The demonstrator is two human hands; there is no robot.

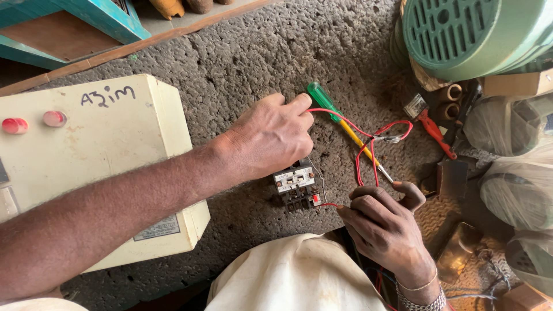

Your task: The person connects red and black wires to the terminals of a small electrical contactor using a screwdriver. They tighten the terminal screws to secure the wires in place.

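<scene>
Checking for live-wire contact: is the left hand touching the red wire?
Touching. The head view shows the left hand with its fingertips on the red wire, right beside the green-handled screwdriver.

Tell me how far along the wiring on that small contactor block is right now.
Done: one end of the thin red wire seems to sit at the small black and white contactor block. In hand: the left hand rests above the block at the wire's loop; the right hand pinches the wire. Left: the green-handled yellow screwdriver lies untouched, and the cream metal control box shows no wire attached.
</scene>
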